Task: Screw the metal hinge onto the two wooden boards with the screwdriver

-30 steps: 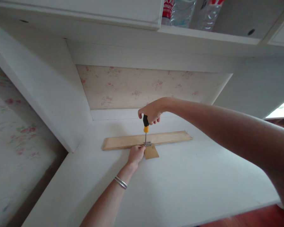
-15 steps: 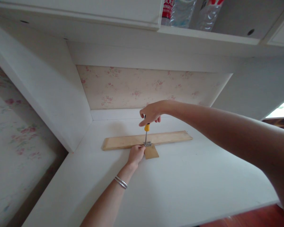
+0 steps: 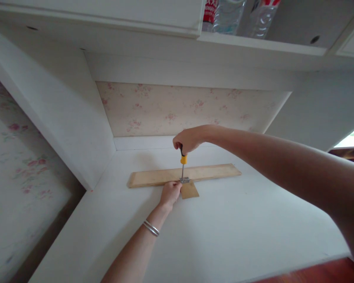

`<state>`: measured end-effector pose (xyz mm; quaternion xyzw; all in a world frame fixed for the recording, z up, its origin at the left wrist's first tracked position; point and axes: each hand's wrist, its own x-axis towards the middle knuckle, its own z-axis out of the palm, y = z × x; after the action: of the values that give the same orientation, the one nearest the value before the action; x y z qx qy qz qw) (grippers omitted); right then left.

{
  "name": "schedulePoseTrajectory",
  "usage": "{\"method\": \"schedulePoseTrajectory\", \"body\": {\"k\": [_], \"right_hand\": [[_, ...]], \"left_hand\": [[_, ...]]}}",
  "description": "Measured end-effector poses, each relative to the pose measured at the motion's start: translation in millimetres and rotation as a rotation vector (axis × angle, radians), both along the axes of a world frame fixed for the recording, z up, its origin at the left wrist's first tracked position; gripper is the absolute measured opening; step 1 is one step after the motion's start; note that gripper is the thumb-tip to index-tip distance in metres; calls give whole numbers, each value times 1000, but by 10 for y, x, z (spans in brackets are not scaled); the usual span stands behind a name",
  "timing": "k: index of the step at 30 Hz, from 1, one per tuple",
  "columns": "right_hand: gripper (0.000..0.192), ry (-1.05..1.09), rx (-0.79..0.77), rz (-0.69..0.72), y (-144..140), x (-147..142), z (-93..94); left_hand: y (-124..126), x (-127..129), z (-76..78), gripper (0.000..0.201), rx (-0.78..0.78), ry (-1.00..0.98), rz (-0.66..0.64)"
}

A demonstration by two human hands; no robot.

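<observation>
My right hand [image 3: 188, 140] is wrapped round the handle of a yellow and black screwdriver [image 3: 183, 160], which stands nearly upright. Its tip meets a small metal hinge [image 3: 185, 179] that lies across the joint of two pieces of wood. One is a long wooden board [image 3: 212, 171]; the other is a small wooden piece [image 3: 190, 190] on the near side of it. My left hand [image 3: 170, 193] is closed at the left edge of the small piece, fingertips close to the hinge and the screwdriver tip. Its exact hold is partly hidden.
The wood lies on a white desktop [image 3: 238, 228]. A white side panel [image 3: 56, 106] rises at the left, and floral wallpaper [image 3: 165, 106] shows behind. Above, a cabinet shelf [image 3: 262, 42] overhangs with plastic bottles [image 3: 228, 17] on it.
My right hand has turned and its fingers have closed more tightly round the screwdriver handle. The left hand, the hinge and the wood stay in place; the view shifts slightly.
</observation>
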<state>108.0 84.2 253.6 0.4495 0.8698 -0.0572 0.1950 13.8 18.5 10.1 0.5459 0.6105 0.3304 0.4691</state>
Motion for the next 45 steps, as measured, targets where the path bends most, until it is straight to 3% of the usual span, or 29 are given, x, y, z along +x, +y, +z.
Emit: {"method": "schedulePoseTrajectory", "body": {"k": [2,6,9,11,16,18,20,25,29,34,37,39,41,45], "right_hand": [[48,36,27,-17,9,6,-10],[45,-10,-21,-158,23,13,-27],[36,7,-33,-78,25,31,-31],[50,57,-36,-33,25,39,-29],[43,-16,-65,-142,37,25,-24],[34,-4,-54,-75,38,17,-23],[40,42,-60,-16,29,7,-18],[40,-3,-76,-136,-12,-26,9],[36,20,-54,-61,-31,-27,16],[45,-28,-50,-173,-15,-20,6],[33,-27,-30,-104,-12,-11,7],[41,15,-41,-58,-15,-6,10],[48,24,-56,-88,-9,-7,8],[43,-40,-41,-152,32,0,-7]], "left_hand": [[7,-1,-12,28,3,-8,1],[17,-1,-48,27,-11,-28,0],[19,-2,-69,26,-34,-43,-2],[19,-3,-75,25,-38,-45,-5],[15,-4,-71,28,-17,-34,-1],[14,-4,-69,28,-23,-43,1],[12,-4,-67,29,-26,-50,3],[-5,8,-45,30,-11,-53,9],[-2,27,-29,29,-20,-65,30],[21,31,-47,31,24,-37,19],[26,28,-57,32,36,-27,25],[24,27,-57,31,37,-25,26],[23,25,-54,31,38,-19,27],[24,21,-63,32,43,-4,25]]}}
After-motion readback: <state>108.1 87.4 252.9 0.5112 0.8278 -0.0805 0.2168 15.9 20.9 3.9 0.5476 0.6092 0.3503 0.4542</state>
